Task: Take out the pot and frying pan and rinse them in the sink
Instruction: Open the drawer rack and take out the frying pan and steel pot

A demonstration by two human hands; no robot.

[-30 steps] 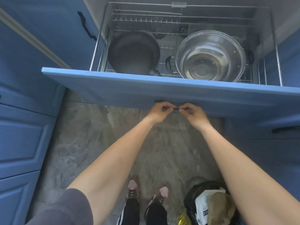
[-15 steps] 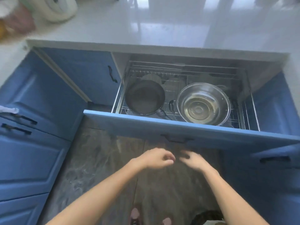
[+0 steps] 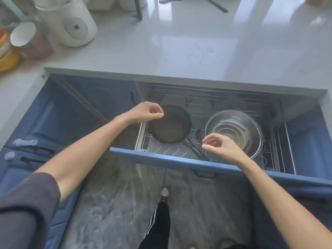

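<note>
The frying pan [image 3: 170, 125] lay in the pulled-out drawer [image 3: 179, 159], the pot [image 3: 233, 131] beside it on the right. The left hand [image 3: 145, 112] hovered at the pan's left rim, the right hand [image 3: 221, 147] between pan handle and pot, both loosely curled, holding nothing.

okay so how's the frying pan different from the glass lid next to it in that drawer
The frying pan is dark and opaque; the glass lid is clear. The pan lies on the left of the rack, the lid on the right. The pan has a long handle pointing toward the drawer front; the lid shows none. Both are round, and neither hand touches them.
</note>
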